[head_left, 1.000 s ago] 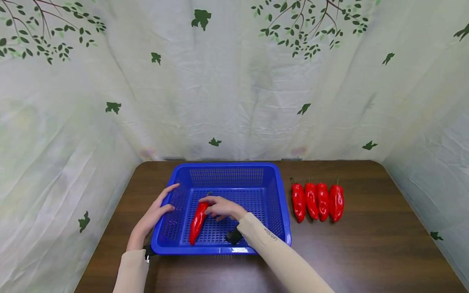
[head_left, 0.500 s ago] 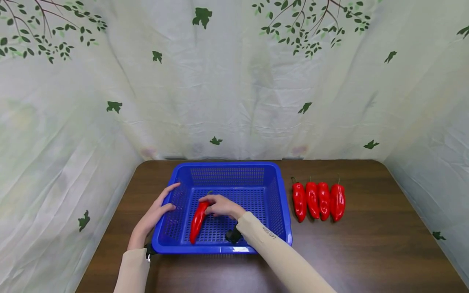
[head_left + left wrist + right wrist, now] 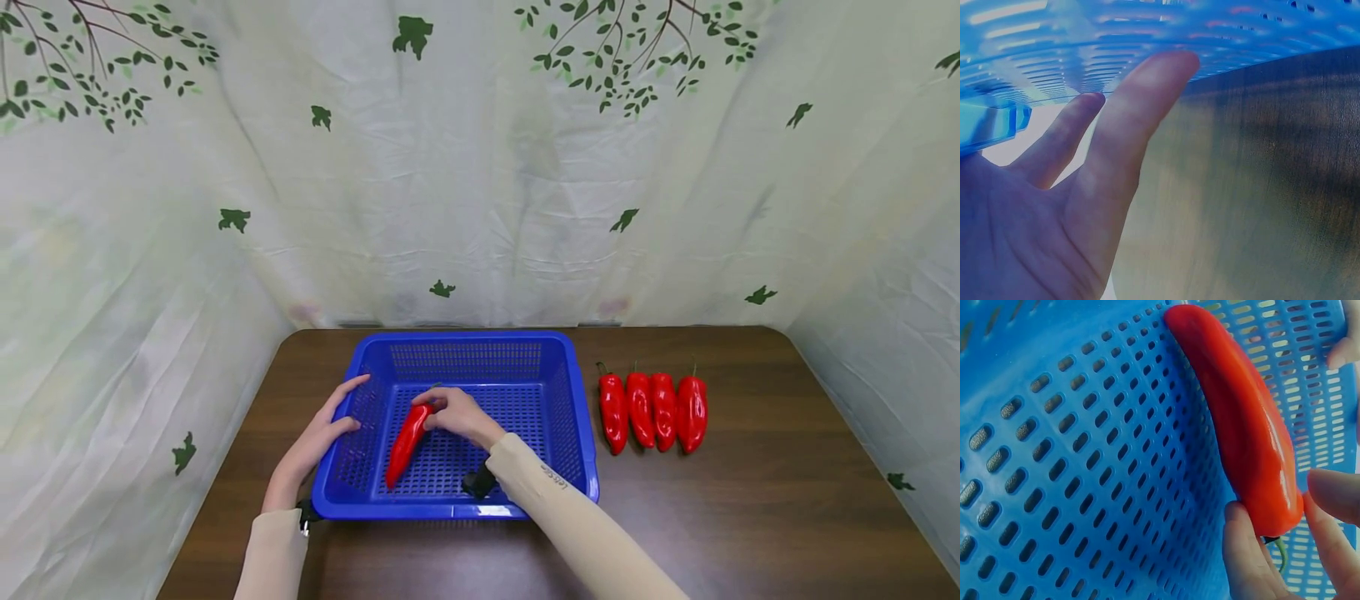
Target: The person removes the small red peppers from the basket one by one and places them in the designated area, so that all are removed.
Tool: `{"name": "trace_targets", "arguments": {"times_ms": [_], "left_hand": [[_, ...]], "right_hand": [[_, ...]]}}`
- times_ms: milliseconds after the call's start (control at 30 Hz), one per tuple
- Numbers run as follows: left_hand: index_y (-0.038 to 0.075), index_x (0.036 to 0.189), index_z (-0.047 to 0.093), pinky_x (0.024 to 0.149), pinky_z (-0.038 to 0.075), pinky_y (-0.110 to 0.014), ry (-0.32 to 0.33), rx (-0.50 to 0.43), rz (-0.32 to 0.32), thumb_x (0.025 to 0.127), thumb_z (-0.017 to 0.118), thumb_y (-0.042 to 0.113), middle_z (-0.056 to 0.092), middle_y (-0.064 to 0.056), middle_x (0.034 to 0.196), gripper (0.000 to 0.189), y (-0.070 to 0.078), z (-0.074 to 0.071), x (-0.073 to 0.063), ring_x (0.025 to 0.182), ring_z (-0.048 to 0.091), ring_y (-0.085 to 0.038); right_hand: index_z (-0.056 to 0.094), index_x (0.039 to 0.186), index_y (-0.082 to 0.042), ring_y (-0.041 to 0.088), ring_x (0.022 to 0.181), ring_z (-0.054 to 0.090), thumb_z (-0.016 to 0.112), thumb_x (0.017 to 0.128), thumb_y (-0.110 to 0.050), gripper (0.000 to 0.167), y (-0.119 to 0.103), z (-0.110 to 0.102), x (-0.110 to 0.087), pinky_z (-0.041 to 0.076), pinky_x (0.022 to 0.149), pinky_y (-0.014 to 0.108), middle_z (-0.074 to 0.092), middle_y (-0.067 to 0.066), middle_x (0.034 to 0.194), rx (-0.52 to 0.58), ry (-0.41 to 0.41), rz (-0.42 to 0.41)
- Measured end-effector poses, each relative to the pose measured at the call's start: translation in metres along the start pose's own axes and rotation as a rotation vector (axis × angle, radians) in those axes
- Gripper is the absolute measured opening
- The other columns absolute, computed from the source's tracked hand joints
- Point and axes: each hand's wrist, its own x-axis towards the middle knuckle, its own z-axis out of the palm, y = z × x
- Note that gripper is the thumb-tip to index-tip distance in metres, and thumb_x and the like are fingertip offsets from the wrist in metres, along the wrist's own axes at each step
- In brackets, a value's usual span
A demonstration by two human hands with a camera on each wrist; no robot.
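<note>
Inside the blue basket, a glossy red chili pepper lies slanted with its stem end away from me. My right hand pinches it near the stem, thumb on one side and fingers on the other; the right wrist view shows the green stem hanging between them. The pepper's tip overlaps the perforated basket wall there. My left hand rests against the basket's left side, thumb and fingers spread and mostly straight. In the left wrist view its thumb touches the slotted blue wall.
Several red chili peppers lie in a row on the brown wooden table, right of the basket. A black wrist device hangs under my right sleeve, over the basket. A pale leaf-patterned curtain surrounds the table's back and sides.
My right hand has shifted slightly away from me, and the pepper in it has moved the same way, its tip drawing farther from the basket's near wall. The left hand stays put.
</note>
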Motion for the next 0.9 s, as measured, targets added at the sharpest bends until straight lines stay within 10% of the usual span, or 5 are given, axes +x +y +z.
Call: {"name": "trace_targets", "arguments": {"times_ms": [900], "left_hand": [[0.019,0.151,0.025,0.096,0.031,-0.066,0.009,-0.003,0.019,0.092,0.046,0.003,0.008,-0.02,0.156,0.064,0.0009,0.0002,0.0009,0.133,0.022,-0.049]], "right_hand": [[0.069,0.105,-0.002,0.019,0.084,0.059,0.068,0.077,0.007,0.029,0.0003,-0.0029,0.0005,0.054,0.073,0.031,0.062,0.011,0.102,0.106,0.067,0.029]]}}
